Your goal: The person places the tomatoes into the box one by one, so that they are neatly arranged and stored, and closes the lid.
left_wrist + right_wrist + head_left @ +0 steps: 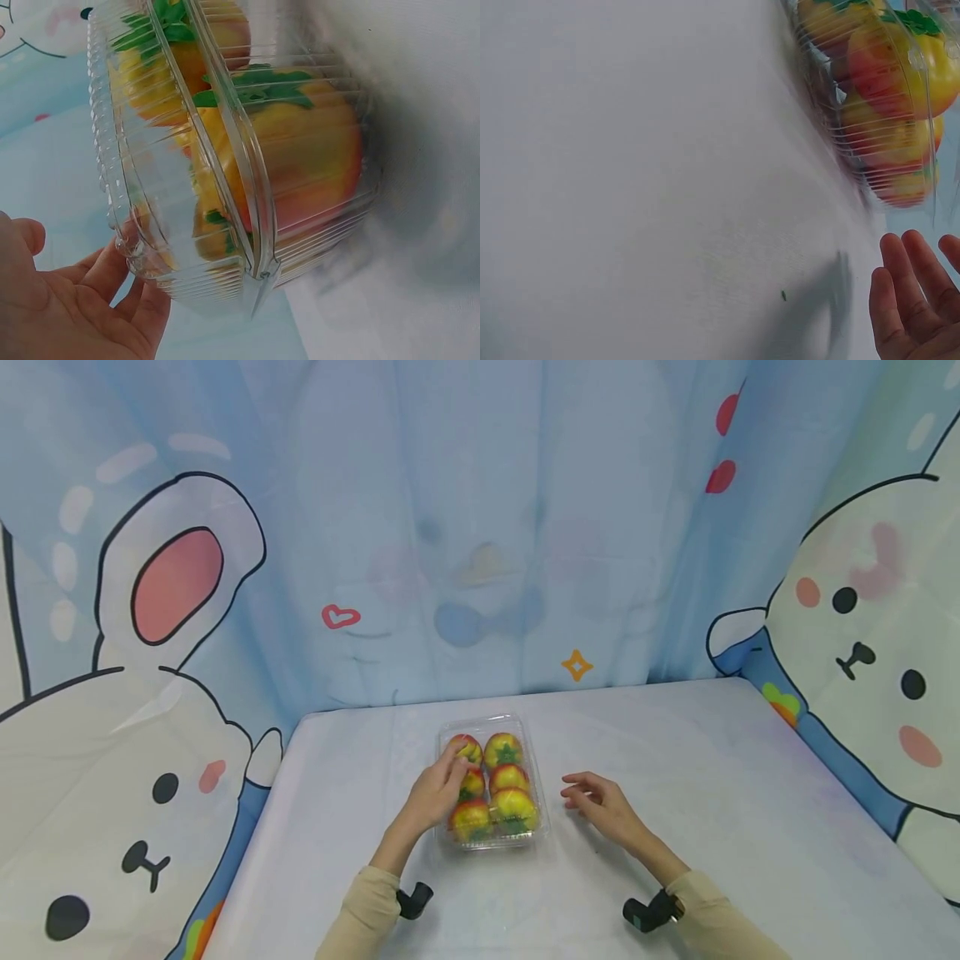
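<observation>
A clear plastic clamshell box [491, 843] lies on the table in the head view, its lid down over several yellow-red fruits [513, 810] with green leafy tops; their exact kind is unclear. Over the box's left side is my left hand [438, 789], partly hiding the fruits there. In the left wrist view the fingers of that hand [90, 307] touch the lid's edge, loosely extended. To the right of the box, my right hand [603, 806] hovers apart from it. The right wrist view shows this hand [922, 307] holding nothing, its fingers relaxed.
A white cloth covers the table [720, 760], with a small green scrap [784, 295] on it in the right wrist view. Behind and at both sides hangs a light-blue curtain [465, 485] printed with cartoon animals.
</observation>
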A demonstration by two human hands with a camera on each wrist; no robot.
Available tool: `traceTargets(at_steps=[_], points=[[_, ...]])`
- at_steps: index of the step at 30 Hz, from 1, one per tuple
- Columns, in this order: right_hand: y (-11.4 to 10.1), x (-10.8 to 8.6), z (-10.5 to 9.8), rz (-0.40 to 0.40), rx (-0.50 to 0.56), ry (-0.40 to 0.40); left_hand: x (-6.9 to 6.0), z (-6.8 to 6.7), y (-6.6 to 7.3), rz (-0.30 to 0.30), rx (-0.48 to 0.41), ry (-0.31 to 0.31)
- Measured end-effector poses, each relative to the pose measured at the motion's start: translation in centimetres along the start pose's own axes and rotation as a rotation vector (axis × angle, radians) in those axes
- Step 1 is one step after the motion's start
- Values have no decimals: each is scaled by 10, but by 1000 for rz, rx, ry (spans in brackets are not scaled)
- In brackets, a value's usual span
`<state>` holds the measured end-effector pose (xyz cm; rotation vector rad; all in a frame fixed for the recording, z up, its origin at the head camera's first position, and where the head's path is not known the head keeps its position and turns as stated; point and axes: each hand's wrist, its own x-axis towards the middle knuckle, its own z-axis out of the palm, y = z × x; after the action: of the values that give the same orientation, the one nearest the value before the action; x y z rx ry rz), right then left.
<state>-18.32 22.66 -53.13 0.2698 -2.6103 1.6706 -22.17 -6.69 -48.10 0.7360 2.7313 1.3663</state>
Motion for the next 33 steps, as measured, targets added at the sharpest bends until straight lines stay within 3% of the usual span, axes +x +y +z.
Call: traceTargets(at_steps=[3, 12, 23, 28, 33], points=[[17, 13, 1, 2, -10, 18, -2, 1, 0, -2, 13, 3], [1, 58, -3, 21, -26, 9, -3, 2, 0, 10, 58, 14], [-14, 113, 9, 135, 86, -29, -1, 3, 1, 9, 99, -5], [-16, 130, 16, 201, 72, 7, 0, 2, 0, -2, 94, -27], [-13, 142, 20, 225, 53, -25, -2, 1, -1, -21, 104, -45]])
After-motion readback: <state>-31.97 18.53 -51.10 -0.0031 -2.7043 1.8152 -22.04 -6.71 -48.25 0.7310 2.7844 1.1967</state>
